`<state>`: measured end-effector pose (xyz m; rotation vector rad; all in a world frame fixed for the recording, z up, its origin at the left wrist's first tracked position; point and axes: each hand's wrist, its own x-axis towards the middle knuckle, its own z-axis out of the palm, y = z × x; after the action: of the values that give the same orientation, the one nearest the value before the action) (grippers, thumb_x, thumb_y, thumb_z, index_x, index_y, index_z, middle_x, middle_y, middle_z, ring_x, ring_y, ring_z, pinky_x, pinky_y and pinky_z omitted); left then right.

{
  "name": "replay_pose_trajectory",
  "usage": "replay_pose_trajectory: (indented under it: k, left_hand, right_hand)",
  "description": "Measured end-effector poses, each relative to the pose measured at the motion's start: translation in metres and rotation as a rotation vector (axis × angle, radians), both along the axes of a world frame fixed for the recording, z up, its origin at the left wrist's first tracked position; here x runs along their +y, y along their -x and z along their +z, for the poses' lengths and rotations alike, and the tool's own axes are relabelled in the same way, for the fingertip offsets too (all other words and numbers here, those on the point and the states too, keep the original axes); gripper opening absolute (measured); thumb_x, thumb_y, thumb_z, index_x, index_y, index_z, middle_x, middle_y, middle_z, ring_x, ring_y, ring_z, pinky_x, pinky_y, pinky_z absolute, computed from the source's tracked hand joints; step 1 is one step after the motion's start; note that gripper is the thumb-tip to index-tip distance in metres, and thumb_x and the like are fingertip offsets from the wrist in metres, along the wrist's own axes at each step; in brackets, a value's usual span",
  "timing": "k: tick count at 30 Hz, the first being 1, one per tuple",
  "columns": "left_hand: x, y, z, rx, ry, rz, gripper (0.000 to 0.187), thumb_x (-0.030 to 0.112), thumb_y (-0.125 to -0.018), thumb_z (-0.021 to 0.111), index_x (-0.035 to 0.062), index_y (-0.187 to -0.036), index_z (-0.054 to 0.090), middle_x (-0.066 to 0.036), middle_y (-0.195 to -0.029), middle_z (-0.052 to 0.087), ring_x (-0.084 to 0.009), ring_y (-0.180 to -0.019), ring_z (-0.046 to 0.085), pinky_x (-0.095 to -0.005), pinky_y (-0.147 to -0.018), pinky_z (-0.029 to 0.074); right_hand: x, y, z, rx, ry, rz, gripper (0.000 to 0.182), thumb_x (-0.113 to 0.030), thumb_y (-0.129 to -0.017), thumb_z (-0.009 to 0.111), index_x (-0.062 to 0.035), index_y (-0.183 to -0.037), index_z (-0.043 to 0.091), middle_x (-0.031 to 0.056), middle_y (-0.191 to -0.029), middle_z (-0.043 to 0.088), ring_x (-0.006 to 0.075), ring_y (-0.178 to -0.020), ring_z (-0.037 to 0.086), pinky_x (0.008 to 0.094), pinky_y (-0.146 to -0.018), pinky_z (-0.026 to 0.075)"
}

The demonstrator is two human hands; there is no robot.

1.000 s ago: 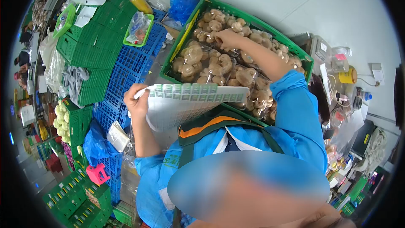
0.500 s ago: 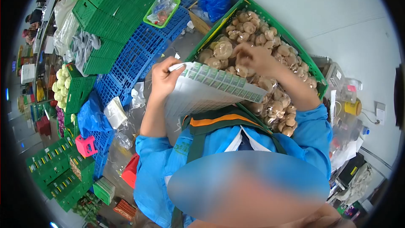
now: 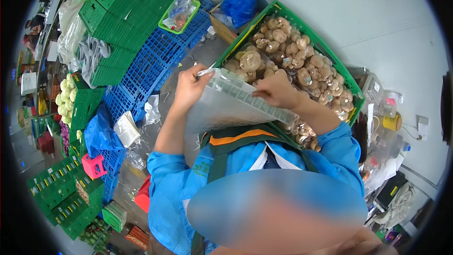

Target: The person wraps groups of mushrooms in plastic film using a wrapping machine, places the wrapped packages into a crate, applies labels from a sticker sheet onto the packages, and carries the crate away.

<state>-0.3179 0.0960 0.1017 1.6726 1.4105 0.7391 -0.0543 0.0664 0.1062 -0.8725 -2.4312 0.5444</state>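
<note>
A sheet of labels (image 3: pixel 231 99), pale with rows of green-edged stickers, hangs in front of my chest. My left hand (image 3: pixel 191 85) pinches its upper left corner. At the sheet's upper edge, right of its middle, my right hand (image 3: pixel 278 89) has its fingers pressed together; whether a label is between them is too small to tell. Behind the sheet stands a green crate (image 3: pixel 325 47) full of mushrooms (image 3: pixel 311 68) in clear plastic wrap. The sheet covers the crate's near left part.
Left of the crate lie blue pallets (image 3: pixel 155 52) with stacked green crates (image 3: pixel 118 23). A blue bag (image 3: pixel 239 4) sits behind, by a cardboard box. A pink stool (image 3: pixel 94 165) stands at left. Bottles and a yellow tape roll (image 3: pixel 392 122) are at right, near the wall.
My right hand has moved from over the mushrooms down and toward me, to the sheet's upper edge. My left hand still holds the corner, slightly further right, and the sheet has tilted a little.
</note>
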Motion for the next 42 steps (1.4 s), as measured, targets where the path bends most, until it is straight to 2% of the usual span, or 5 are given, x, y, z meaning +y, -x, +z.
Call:
replay_pose_trajectory:
  k: [4, 12, 20, 24, 42]
  left_hand:
    - [-0.006, 0.059, -0.009, -0.126, 0.012, 0.04, 0.012, 0.011, -0.077, 0.064, 0.0005, -0.074, 0.059, -0.002, -0.061, 0.054, -0.006, -0.058, 0.046, -0.0233, -0.052, 0.035]
    - [-0.03, 0.102, 0.001, -0.175, -0.068, 0.073, 0.016, 0.012, -0.076, 0.066, 0.0, -0.071, 0.058, 0.0, -0.06, 0.052, -0.0059, -0.057, 0.045, -0.0221, -0.051, 0.034]
    - [-0.042, 0.116, -0.01, -0.279, -0.061, 0.156, 0.021, 0.017, -0.078, 0.066, 0.0002, -0.071, 0.057, 0.002, -0.062, 0.051, -0.0047, -0.058, 0.042, -0.0205, -0.052, 0.032]
    - [-0.036, 0.102, -0.007, -0.294, -0.099, 0.08, 0.02, 0.017, -0.077, 0.067, 0.0009, -0.071, 0.057, 0.002, -0.06, 0.051, -0.0052, -0.057, 0.043, -0.0209, -0.052, 0.033]
    - [-0.029, 0.08, -0.004, -0.273, -0.158, -0.099, 0.018, 0.015, -0.076, 0.067, -0.0002, -0.072, 0.058, 0.0, -0.061, 0.053, -0.0058, -0.055, 0.045, -0.0203, -0.051, 0.033]
  right_hand:
    - [0.08, -0.032, -0.042, 0.141, 0.507, -0.764, 0.021, -0.021, -0.079, 0.061, -0.0021, -0.087, 0.056, 0.0125, -0.075, 0.06, 0.0235, -0.066, 0.059, 0.0329, -0.061, 0.045]
    - [0.145, -0.064, -0.111, -0.705, 0.294, -0.785, 0.029, -0.026, -0.075, 0.064, 0.0006, -0.086, 0.059, 0.0174, -0.089, 0.062, 0.031, -0.08, 0.061, 0.0404, -0.071, 0.048]
    - [0.072, 0.031, -0.083, -0.111, 0.746, -0.053, 0.033, -0.025, -0.075, 0.065, -0.0017, -0.095, 0.052, 0.0139, -0.081, 0.062, 0.0274, -0.08, 0.06, 0.035, -0.069, 0.046]
    - [0.064, 0.058, -0.106, -0.63, 0.216, -0.248, 0.045, -0.036, -0.07, 0.067, -0.0027, -0.091, 0.047, 0.0168, -0.079, 0.062, 0.036, -0.077, 0.06, 0.0445, -0.061, 0.044]
    - [-0.026, -0.049, -0.043, -0.394, 0.687, -0.371, 0.037, -0.026, -0.063, 0.071, -0.0047, -0.086, 0.051, 0.014, -0.076, 0.06, 0.0292, -0.074, 0.059, 0.0397, -0.063, 0.045]
